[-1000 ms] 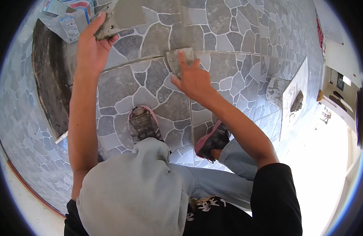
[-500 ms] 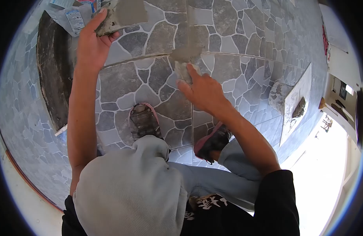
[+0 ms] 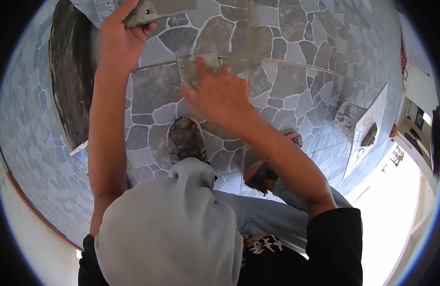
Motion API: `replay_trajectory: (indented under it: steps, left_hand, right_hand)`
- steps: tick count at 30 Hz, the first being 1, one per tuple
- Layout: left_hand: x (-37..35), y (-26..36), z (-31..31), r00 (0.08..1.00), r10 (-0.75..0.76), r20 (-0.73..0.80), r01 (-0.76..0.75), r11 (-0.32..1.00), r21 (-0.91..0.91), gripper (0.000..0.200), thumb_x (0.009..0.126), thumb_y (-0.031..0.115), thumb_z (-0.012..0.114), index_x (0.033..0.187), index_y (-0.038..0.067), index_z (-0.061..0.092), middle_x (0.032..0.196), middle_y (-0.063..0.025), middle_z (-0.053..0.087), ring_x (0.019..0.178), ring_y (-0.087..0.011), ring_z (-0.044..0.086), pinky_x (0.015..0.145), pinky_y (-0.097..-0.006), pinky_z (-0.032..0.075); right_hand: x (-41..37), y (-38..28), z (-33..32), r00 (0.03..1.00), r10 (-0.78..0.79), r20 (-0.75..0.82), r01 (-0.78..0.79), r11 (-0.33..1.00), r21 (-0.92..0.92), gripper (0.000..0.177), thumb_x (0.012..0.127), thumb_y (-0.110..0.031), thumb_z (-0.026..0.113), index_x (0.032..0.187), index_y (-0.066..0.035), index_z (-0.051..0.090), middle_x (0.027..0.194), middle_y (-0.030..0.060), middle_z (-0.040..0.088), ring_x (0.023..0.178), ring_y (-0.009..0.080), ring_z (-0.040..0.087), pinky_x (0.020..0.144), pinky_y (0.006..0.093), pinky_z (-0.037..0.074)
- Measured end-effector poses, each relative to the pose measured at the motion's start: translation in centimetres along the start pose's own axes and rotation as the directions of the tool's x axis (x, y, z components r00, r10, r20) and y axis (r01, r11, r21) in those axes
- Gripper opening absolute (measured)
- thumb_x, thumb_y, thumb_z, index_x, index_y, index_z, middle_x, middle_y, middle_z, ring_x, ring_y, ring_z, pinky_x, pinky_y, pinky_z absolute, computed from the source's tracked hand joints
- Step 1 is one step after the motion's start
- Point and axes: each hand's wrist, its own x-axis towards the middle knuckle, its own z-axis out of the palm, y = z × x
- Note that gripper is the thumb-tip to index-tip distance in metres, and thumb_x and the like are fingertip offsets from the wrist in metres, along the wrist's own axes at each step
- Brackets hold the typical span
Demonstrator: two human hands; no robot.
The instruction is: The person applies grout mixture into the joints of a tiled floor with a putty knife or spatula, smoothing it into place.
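Observation:
My left hand (image 3: 122, 45) is at the upper left, its fingers gripping a flat board (image 3: 155, 13) with grey paste on it. Over the floor at the centre, my right hand (image 3: 220, 93) holds a thin, flat, smeared scraper (image 3: 193, 67), with fingers pressed on its top. The scraper lies along a seam between stone-patterned floor tiles (image 3: 162, 90). Wet grey paste marks the floor just right of the scraper.
A dark, worn trough (image 3: 72, 71) stands at the left, with a plastic bag (image 3: 93, 10) behind it. To the right, a pale board (image 3: 367, 128) bearing a grey lump leans by a smeared bucket (image 3: 348, 114). My shoes (image 3: 186, 138) are below my hands.
My right hand and the scraper have moved left along the seam. The view has shifted slightly. My left hand still holds the board at the upper left.

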Motion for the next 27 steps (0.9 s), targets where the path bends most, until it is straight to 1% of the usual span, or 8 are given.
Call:
replay_trajectory:
  steps: [4,6,10,13,15,19,22,27]
  left_hand:
    - [-0.5,1.3,-2.0,0.999,0.002,-0.045,-0.002,1.0,0.003,0.026,0.095,0.016,0.058,0.117,0.004,0.059,0.108,-0.0064,0.066,0.092,-0.0194,0.063,0.071,-0.0347,0.049]
    - [-0.4,1.6,-2.3,0.999,-0.011,-0.049,0.008,0.998,-0.056,0.024,0.095,0.016,0.058,0.116,0.004,0.059,0.108,-0.0064,0.067,0.092,-0.0196,0.063,0.07,-0.0347,0.049]
    - [-0.3,1.9,-1.4,0.999,0.019,-0.05,-0.021,0.999,-0.049,0.024,0.095,0.015,0.057,0.115,0.004,0.059,0.107,-0.0064,0.067,0.093,-0.0197,0.063,0.07,-0.0345,0.048]
    - [-0.9,2.2,-0.3,0.997,0.028,-0.076,-0.03,0.999,-0.02,0.023,0.095,0.015,0.057,0.115,0.004,0.059,0.108,-0.0063,0.067,0.093,-0.0198,0.063,0.071,-0.0343,0.048]
    - [-1.7,2.5,1.4,0.996,0.085,0.016,-0.085,0.996,0.029,0.02,0.095,0.024,0.058,0.103,0.008,0.064,0.089,-0.0036,0.07,0.074,-0.0135,0.067,0.057,-0.0267,0.052]
    - [-1.4,3.2,-0.1,0.992,0.083,0.092,-0.09,0.993,0.081,0.027,0.093,0.029,0.061,0.109,0.007,0.063,0.098,-0.0054,0.071,0.085,-0.0134,0.068,0.068,-0.0263,0.054]
    - [-1.2,3.5,0.2,0.997,0.067,0.027,-0.067,0.998,-0.001,0.023,0.095,0.015,0.057,0.114,0.003,0.059,0.108,-0.0067,0.067,0.093,-0.0198,0.063,0.071,-0.0344,0.047]
    - [-1.6,2.9,0.7,0.999,0.032,-0.018,-0.032,0.999,0.028,0.023,0.093,0.017,0.06,0.112,0.005,0.061,0.105,-0.0042,0.067,0.093,-0.0178,0.063,0.073,-0.0341,0.049]
  right_hand:
    - [0.2,4.8,4.2,0.986,0.034,-0.161,-0.037,0.999,-0.013,0.078,0.088,-0.055,0.053,0.148,-0.009,0.035,0.098,0.0295,0.056,0.078,0.044,0.065,0.072,0.0531,0.053]
    - [-2.7,4.2,4.5,0.998,-0.006,0.067,0.012,0.995,-0.099,0.082,0.086,-0.051,0.059,0.147,-0.002,0.033,0.098,0.0273,0.056,0.082,0.0402,0.065,0.072,0.0482,0.054]
    - [-2.4,4.8,2.2,0.989,0.04,0.139,-0.024,0.993,-0.113,0.084,0.085,-0.051,0.061,0.149,-0.006,0.031,0.1,0.0296,0.056,0.083,0.0414,0.065,0.07,0.0475,0.054]
    - [-0.2,5.8,2.7,0.977,0.142,-0.157,-0.148,0.988,-0.03,0.082,0.085,-0.051,0.06,0.149,-0.009,0.032,0.101,0.032,0.056,0.085,0.0442,0.065,0.071,0.0489,0.054]
    - [-1.6,4.4,3.6,0.988,0.137,0.065,-0.132,0.989,-0.071,0.076,0.086,-0.048,0.059,0.147,-0.011,0.035,0.103,0.0327,0.055,0.086,0.0457,0.065,0.07,0.0504,0.053]
    - [-2.9,1.4,1.9,0.985,-0.117,0.129,0.118,0.993,0.0,0.069,0.087,-0.045,0.059,0.145,-0.012,0.041,0.103,0.0288,0.056,0.081,0.0428,0.064,0.076,0.0509,0.052]
    - [1.8,-1.5,2.5,0.899,-0.421,-0.121,0.414,0.907,-0.079,0.065,0.082,-0.034,0.061,0.141,-0.011,0.048,0.106,0.027,0.056,0.091,0.0385,0.061,0.078,0.0462,0.049]
    - [6.3,-1.9,2.5,0.883,-0.466,0.056,0.461,0.838,-0.292,0.063,0.081,-0.028,0.06,0.141,-0.012,0.048,0.105,0.0235,0.06,0.096,0.0341,0.061,0.077,0.0439,0.047]
